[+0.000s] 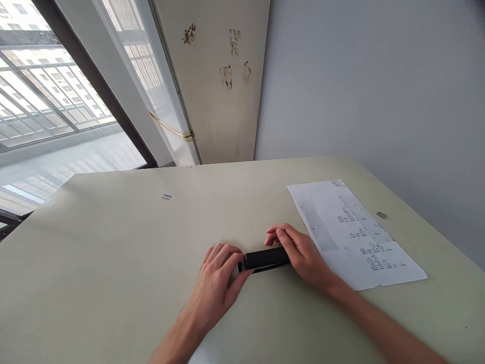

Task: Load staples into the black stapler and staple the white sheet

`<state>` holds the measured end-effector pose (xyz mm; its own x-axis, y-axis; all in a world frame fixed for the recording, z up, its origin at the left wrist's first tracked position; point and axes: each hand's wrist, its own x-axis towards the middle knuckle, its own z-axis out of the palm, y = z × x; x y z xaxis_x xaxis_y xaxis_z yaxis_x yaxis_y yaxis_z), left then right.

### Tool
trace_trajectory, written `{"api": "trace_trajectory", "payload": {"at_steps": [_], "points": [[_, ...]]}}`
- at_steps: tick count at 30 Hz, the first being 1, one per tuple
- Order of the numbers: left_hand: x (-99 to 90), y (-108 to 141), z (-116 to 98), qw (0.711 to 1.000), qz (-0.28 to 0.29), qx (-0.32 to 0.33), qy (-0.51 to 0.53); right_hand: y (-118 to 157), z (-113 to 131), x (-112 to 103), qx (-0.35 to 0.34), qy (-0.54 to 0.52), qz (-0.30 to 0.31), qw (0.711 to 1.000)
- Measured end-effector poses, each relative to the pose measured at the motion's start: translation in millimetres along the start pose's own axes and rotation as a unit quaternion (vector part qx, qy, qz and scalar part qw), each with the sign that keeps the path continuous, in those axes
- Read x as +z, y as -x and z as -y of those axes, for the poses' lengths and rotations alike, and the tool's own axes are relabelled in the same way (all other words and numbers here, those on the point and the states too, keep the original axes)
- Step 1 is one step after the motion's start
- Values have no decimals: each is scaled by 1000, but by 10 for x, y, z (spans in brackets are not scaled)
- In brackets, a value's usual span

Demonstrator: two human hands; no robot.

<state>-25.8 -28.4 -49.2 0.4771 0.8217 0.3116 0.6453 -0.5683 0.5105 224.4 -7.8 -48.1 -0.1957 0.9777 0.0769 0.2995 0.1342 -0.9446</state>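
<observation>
A black, long, narrow object (pixel 266 259) lies crosswise just over the table in front of me. Its upper part is matte, with a shiny black strip along the lower side and a glossy rounded left end. I cannot make out its exact kind. My left hand (pixel 221 273) pinches that left end, thumb below and fingers above. Over the right end sits my right hand (pixel 303 253), its fingers curled beyond the far side and its palm hiding that end.
A printed white paper sheet (pixel 341 227) lies to the right, partly under my right forearm. Small clear strips (pixel 166 196) lie at the far left, and a small grey piece (pixel 382 215) near the right edge. The table (pixel 113 263) meets a grey wall (pixel 371 91) on the right.
</observation>
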Motion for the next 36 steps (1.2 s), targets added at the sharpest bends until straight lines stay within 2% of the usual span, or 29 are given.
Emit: {"api": "trace_trajectory", "payload": {"at_steps": [3,6,13,36], "points": [[-9,11,7,1000,-7,-5,-12,-21,-44,-25,9,23,-35,999],[-13,11,19,1000,-22,-3,-17,-29,-73,-36,11,39,-44,998],[-27,-12,17,999,-43,3,-5,-20,-75,-43,0,49,-32,998],[-1,29,82,998,-51,19,14,-20,-57,-54,22,53,-15,998]]}}
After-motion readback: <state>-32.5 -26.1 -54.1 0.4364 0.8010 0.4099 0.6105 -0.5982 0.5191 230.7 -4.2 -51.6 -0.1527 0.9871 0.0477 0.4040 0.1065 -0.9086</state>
